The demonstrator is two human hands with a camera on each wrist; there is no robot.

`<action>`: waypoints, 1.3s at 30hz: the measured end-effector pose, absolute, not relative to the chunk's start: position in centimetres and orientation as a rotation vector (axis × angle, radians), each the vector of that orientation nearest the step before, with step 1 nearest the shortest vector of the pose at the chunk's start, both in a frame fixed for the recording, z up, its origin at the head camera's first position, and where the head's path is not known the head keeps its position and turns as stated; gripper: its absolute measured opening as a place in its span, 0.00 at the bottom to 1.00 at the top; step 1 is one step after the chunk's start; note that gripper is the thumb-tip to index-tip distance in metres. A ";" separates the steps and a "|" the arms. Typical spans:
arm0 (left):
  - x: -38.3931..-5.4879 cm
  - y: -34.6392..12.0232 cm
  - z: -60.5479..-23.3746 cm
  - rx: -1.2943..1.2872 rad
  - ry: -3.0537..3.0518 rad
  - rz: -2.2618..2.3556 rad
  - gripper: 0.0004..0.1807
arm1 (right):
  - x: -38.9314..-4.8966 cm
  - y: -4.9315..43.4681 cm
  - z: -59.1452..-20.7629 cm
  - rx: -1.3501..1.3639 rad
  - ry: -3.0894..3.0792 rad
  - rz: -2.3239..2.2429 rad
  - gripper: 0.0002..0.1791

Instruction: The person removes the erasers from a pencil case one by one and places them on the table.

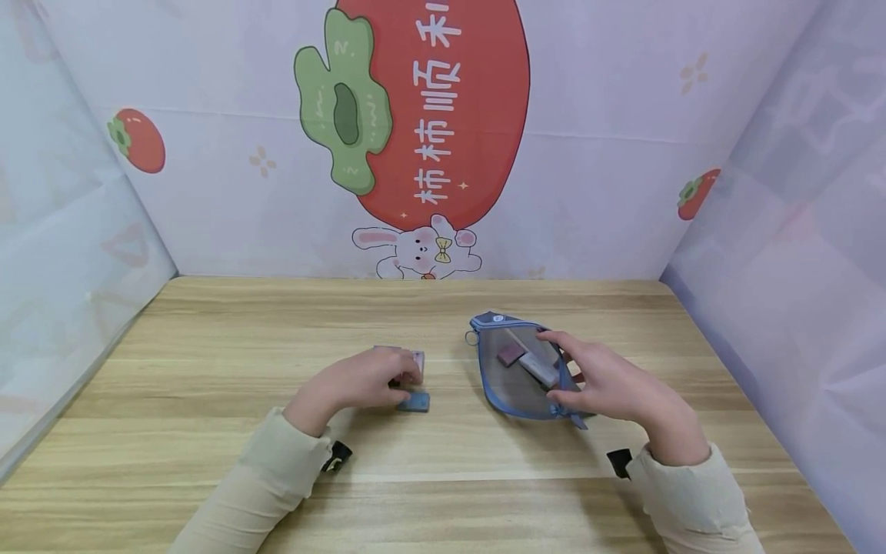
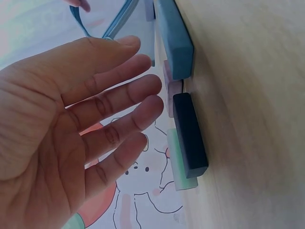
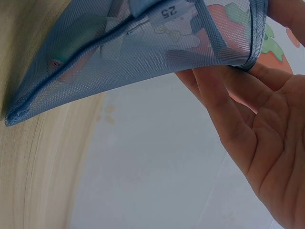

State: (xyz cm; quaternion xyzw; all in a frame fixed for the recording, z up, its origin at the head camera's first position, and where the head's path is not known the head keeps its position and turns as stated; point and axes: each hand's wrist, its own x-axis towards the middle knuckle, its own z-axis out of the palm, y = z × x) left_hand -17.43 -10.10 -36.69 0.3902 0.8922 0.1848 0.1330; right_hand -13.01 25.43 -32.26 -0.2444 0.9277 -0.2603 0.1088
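My left hand point(image 1: 363, 377) hovers over a few small rectangular blocks on the table, its fingers loosely bent with nothing between them. Nearest its thumb lies a blue block point(image 1: 414, 402). The left wrist view shows a dark navy block point(image 2: 189, 136), a pale green block point(image 2: 177, 160) and a pinkish block point(image 2: 172, 90) close to the fingertips. My right hand point(image 1: 612, 385) holds the mouth of a blue mesh zipper pouch point(image 1: 508, 394) at its right end. Through the mesh I see a maroon block point(image 1: 511, 354) and a whitish block point(image 1: 538, 369).
The wooden table point(image 1: 443, 508) meets a printed backdrop point(image 1: 588, 192) at its far edge, with sheets on both sides. A zipper pull ring point(image 1: 472, 338) hangs at the pouch's left end. Black straps point(image 1: 337, 456) show at the wrists.
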 end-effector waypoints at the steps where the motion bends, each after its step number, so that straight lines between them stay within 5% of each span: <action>1: -17.4 -10.1 -36.6 1.128 2.586 0.545 0.09 | -13.0 25.4 -32.3 -0.716 2.727 -0.769 0.42; 39: -17.6 -7.0 -34.0 1.477 2.653 0.572 0.09 | -12.8 25.6 -32.2 -0.746 2.753 -0.772 0.42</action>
